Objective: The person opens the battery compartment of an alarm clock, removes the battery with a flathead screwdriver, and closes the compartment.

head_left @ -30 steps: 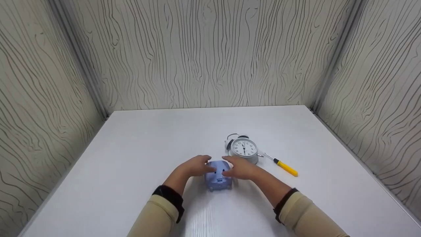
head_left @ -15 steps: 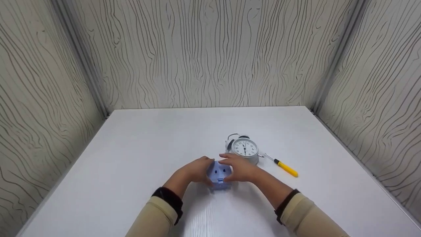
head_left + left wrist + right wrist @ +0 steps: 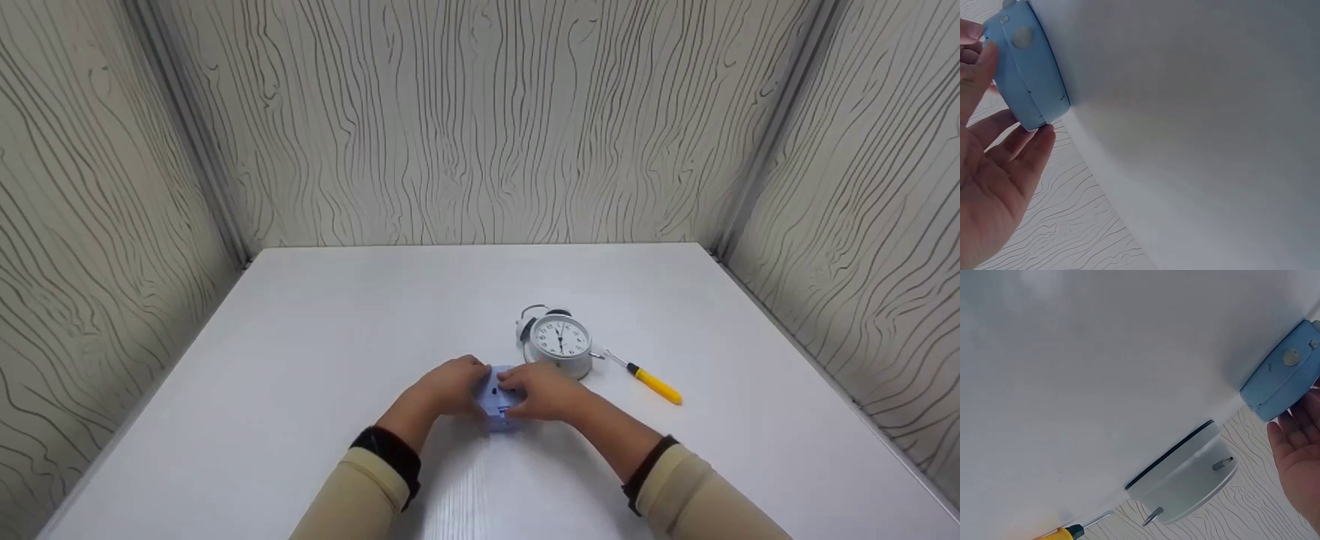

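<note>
A small light-blue plastic case [image 3: 493, 401] with rounded corners lies on the white table, two dark holes and a small latch-like tab on its upper face. Curled round its left side is my left hand [image 3: 450, 388], thumb toward the near edge. My right hand [image 3: 551, 391] grips the right side, with thumb close to the tab and a forefinger bent over the top. The left wrist view shows a round grey button on the rim of the blue case [image 3: 1030, 79], with fingertips under its far edge. Right-hand fingers also reach that far edge in the right wrist view.
Just behind my right hand stands a white twin-bell alarm clock [image 3: 561, 339], leaning back with its dial up. To its right lies a screwdriver [image 3: 658, 385] with a yellow handle, shaft pointing at the clock. Wood-patterned walls [image 3: 480, 127] enclose the table's back and sides.
Both hands have closed in on the blue case. The left thumb has come down from the top to the near side; the right fingers have bent in over the upper face.
</note>
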Tool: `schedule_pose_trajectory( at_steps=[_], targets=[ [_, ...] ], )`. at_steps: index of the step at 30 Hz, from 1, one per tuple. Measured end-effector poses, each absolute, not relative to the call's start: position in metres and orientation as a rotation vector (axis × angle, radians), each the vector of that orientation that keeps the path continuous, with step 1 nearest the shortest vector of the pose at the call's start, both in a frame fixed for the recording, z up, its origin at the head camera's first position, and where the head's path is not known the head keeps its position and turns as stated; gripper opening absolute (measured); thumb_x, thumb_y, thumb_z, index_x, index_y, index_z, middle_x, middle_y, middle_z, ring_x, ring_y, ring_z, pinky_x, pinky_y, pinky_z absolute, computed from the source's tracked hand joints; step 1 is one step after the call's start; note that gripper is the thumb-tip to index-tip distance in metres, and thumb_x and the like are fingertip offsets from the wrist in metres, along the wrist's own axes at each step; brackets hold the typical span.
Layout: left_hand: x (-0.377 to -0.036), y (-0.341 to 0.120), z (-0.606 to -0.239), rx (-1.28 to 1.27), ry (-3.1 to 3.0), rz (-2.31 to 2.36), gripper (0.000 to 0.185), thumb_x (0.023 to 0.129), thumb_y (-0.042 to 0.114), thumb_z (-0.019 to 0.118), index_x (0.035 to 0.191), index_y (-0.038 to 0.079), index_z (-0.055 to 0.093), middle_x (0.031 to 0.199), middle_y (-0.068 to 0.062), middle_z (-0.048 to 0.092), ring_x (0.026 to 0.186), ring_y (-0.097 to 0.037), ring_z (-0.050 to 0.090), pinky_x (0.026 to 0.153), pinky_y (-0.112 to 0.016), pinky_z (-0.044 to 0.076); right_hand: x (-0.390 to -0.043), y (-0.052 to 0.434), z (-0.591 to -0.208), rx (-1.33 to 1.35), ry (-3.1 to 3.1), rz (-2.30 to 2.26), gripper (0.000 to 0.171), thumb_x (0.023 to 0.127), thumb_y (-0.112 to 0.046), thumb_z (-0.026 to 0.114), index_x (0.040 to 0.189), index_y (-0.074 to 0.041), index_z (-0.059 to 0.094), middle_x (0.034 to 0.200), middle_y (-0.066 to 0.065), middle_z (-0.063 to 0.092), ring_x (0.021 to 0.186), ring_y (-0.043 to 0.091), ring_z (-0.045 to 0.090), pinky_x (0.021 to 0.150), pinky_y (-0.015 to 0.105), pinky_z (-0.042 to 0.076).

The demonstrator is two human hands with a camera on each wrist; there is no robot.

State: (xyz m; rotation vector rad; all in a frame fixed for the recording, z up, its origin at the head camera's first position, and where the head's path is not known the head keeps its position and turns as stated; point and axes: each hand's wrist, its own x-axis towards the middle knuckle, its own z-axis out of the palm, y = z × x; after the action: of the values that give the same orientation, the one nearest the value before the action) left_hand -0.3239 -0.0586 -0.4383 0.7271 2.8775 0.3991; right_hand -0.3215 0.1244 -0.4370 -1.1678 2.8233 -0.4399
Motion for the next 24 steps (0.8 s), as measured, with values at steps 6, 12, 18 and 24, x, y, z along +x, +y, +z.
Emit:
schedule_pose_trajectory(
  at_steps=[6, 12, 18, 24],
  targets=[
    [-0.325, -0.058, -0.437, 0.698, 2.886, 0.395, 0.079, 0.053, 0.037, 0.081, 0.122, 0.010, 0.051, 0.109, -0.004, 0.054, 0.100, -0.019, 0.050, 0.087, -0.030, 0.039, -0.321, 0.119, -0.435, -1.146, 2.851, -0.398, 0.034, 0.069, -0.029, 0.070, 0.099, -0.013, 0.066, 0.109, 0.002, 0.059, 0.093, 0.015, 0.057, 0.075, 0.026, 0.045],
    [-0.325, -0.057, -0.434, 0.654, 2.881, 0.418, 0.080, 0.050, 0.036, 0.082, 0.121, 0.012, 0.053, 0.106, -0.002, 0.055, 0.096, -0.018, 0.051, 0.085, -0.030, 0.040, -0.320, 0.113, -0.432, -0.992, 2.871, -0.332, 0.032, 0.069, -0.031, 0.070, 0.097, -0.015, 0.067, 0.107, -0.001, 0.060, 0.071, 0.006, 0.051, 0.063, 0.023, 0.041],
    [-0.326, -0.058, -0.434, 0.670, 2.880, 0.411, 0.077, 0.054, 0.034, 0.080, 0.122, 0.013, 0.051, 0.106, -0.003, 0.055, 0.097, -0.019, 0.051, 0.086, -0.029, 0.041, -0.320, 0.108, -0.428, -1.014, 2.902, -0.212, 0.023, 0.070, -0.033, 0.069, 0.086, -0.016, 0.069, 0.086, -0.002, 0.065, 0.059, 0.009, 0.043, 0.054, 0.023, 0.037],
    [-0.328, -0.057, -0.435, 0.620, 2.863, 0.422, 0.073, 0.055, 0.033, 0.080, 0.121, 0.015, 0.052, 0.104, -0.001, 0.055, 0.094, -0.017, 0.051, 0.084, -0.029, 0.041, -0.320, 0.105, -0.425, -0.996, 2.882, -0.151, 0.020, 0.070, -0.034, 0.068, 0.079, -0.016, 0.067, 0.064, -0.007, 0.054, 0.056, 0.010, 0.042, 0.052, 0.024, 0.037]
  ],
)
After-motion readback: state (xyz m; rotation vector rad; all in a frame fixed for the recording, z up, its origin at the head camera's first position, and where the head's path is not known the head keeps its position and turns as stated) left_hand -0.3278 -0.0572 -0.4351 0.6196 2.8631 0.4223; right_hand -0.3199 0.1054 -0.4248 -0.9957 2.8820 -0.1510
